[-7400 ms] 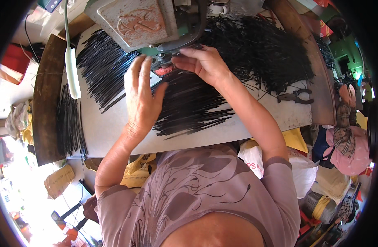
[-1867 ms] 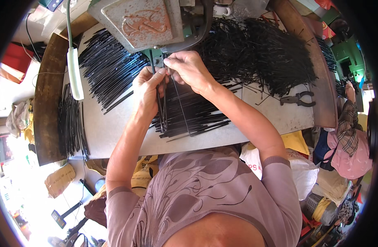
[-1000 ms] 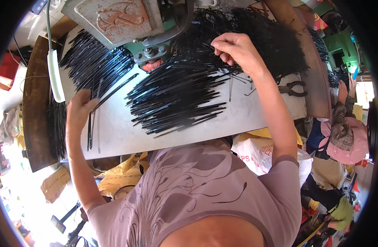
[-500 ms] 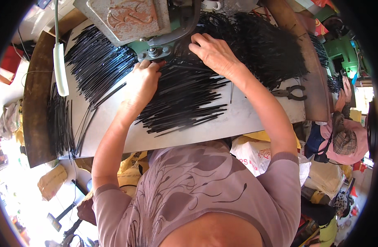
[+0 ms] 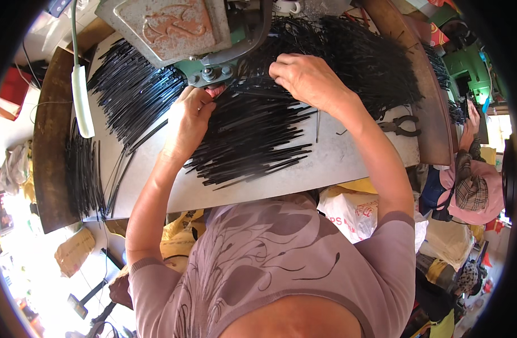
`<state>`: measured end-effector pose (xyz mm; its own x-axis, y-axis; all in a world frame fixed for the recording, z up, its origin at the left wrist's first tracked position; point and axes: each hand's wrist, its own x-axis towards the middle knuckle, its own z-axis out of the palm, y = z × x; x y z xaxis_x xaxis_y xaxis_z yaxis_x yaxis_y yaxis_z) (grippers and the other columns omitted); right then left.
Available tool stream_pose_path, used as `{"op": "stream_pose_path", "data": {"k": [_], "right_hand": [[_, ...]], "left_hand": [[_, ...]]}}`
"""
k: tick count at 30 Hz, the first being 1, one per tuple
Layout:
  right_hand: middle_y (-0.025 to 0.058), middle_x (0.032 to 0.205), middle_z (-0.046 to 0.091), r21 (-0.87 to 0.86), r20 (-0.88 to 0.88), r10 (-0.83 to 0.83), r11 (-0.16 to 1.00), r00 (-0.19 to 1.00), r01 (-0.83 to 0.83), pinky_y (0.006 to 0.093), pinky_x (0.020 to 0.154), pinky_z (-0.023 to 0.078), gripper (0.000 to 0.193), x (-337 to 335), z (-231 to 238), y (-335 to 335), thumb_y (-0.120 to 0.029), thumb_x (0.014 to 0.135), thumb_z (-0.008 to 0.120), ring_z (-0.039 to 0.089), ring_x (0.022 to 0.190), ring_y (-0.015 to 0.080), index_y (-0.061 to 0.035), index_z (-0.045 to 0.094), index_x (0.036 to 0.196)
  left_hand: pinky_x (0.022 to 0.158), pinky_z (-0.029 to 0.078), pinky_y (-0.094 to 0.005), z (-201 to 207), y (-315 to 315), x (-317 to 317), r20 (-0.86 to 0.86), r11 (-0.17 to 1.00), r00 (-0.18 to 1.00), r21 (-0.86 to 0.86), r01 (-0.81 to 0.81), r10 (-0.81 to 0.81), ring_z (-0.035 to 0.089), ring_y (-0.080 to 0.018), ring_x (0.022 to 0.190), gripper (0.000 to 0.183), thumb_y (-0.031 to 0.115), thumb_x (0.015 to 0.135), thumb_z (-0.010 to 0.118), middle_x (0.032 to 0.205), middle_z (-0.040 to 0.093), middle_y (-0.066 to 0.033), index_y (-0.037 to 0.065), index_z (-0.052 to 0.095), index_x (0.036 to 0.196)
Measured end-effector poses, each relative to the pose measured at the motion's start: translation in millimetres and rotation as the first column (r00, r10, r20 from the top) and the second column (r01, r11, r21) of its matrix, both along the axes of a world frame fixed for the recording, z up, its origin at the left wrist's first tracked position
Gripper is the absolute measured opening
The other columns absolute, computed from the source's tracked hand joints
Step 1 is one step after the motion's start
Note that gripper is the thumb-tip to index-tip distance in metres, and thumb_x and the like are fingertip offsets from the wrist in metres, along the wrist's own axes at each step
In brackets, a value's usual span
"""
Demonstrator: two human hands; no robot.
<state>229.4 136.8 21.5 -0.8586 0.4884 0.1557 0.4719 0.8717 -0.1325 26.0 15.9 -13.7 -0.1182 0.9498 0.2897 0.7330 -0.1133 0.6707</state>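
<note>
Black rods (image 5: pixel 253 141) — slim, straight — beside left hand (image 5: pixel 188 119).

Mauve top (image 5: pixel 320 259); short sleeves (image 5: pixel 389 248); ribbed cuffs (image 5: pixel 397 216); dark leaf print (image 5: pixel 244 283)

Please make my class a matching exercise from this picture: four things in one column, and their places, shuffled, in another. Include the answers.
Things
1. left hand
2. pliers
3. right hand
4. white tube

Places
A. lying near the right edge of the table
B. hanging from a thin stem, left of the machine
C. fingertips close to the red piece under the machine
D. above the black strips, right of the machine

Pairs: 1-C, 2-A, 3-D, 4-B
</note>
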Motion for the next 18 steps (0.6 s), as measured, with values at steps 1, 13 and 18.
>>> {"op": "stream_pose_path", "data": {"k": [1, 13, 18], "right_hand": [[0.0054, 0.077, 0.055, 0.003, -0.003, -0.002, 1.0, 1.0, 0.002, 0.0325, 0.061, 0.046, 0.005, 0.7, 0.6, -0.9, -0.008, 0.074, 0.055, 0.056, 0.073, 0.0224, -0.0046, 0.055, 0.078], [0.0051, 0.065, 0.058, -0.662, -0.596, -0.325, 0.716, 0.735, -0.221, 0.0226, 0.055, 0.042, 0.007, -7.2, 8.2, -43.6, -0.006, 0.074, 0.06, 0.052, 0.057, 0.0097, -0.0008, 0.059, 0.078], [0.0025, 0.073, 0.057, -0.549, -0.608, -0.166, 0.794, 0.777, -0.26, 0.0202, 0.056, 0.043, 0.006, -7.5, -9.5, -46.7, 0.0, 0.075, 0.059, 0.052, 0.061, 0.0079, 0.0013, 0.058, 0.081]], "left_hand": [[0.056, 0.043, -0.0322, 0.7, -0.3, 0.1, 0.019, 1.0, 1.0, -0.014, -0.017, 0.017, 0.054, -0.027, 0.065, 0.008, 0.002, 0.07, 0.058, 0.075, 0.053, -0.0133, -0.001, 0.052, 0.076], [0.047, 0.034, -0.0165, 20.0, -11.0, -1.6, 0.912, 0.913, 0.337, -0.324, 0.247, 0.233, 0.044, -0.0065, 0.057, 0.02, 0.002, 0.08, 0.051, 0.074, 0.054, -0.0056, -0.002, 0.053, 0.1], [0.042, 0.028, -0.016, 14.9, -9.4, -10.1, 0.949, 0.908, 0.18, -0.302, 0.29, 0.258, 0.042, -0.006, 0.052, 0.013, 0.007, 0.082, 0.053, 0.071, 0.053, -0.0048, -0.001, 0.055, 0.092]]}}
